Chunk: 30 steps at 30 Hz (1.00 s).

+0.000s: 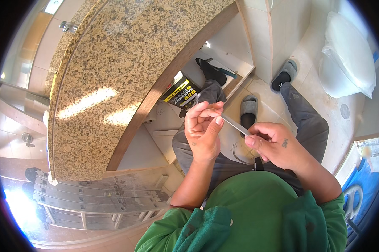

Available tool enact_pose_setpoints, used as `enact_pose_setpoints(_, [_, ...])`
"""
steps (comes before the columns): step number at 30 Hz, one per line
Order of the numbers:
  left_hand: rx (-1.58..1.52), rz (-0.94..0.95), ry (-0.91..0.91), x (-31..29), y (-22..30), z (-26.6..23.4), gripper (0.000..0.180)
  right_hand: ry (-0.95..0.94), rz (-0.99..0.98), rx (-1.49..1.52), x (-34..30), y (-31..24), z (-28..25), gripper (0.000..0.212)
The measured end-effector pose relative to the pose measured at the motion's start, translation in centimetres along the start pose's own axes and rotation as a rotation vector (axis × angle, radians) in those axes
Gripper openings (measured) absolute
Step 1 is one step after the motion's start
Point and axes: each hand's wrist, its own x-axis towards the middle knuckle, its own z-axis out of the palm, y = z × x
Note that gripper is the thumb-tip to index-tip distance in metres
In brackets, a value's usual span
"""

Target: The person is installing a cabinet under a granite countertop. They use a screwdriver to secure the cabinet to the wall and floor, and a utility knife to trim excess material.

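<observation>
A thin, flat, pale grey strip (236,125) slants between my two hands, above my lap. Its far end meets the thumb and bent fingers of my left hand (204,132), which is closed on it with the palm turned partly up. At the near end, my right hand (273,145) grips the strip between thumb and curled fingers. Whether the strip is metal or plastic I cannot tell. Beyond my left hand, a black and yellow can of adhesive (182,93) stands in the opening of a low cabinet.
A speckled granite counter (130,54) with a wooden edge curves overhead to the left. My black-socked foot (212,72) rests inside the cabinet, near a blue-handled tool (228,72). Slippers (249,103) are on the tiled floor. A ladder (97,195) lies at left; plastic-wrapped white bulk (345,54) stands right.
</observation>
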Motion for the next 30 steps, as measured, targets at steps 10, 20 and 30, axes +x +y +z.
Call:
enact_pose_setpoints(10, [0.007,-0.007,0.003,-0.11,-0.24,-0.22,0.047,0.071,-0.033,-0.091,-0.08,-0.17,0.09,0.027])
enact_pose_setpoints(20, [0.018,-0.028,0.015,-0.22,-0.25,-0.29,0.043,0.155,-0.120,-0.253,-0.03,-0.05,-0.13,0.030])
enact_pose_setpoints(30, [0.097,0.007,-0.001,-0.34,-0.38,-0.45,0.042,0.229,-0.265,-0.398,0.10,0.20,-0.49,0.031])
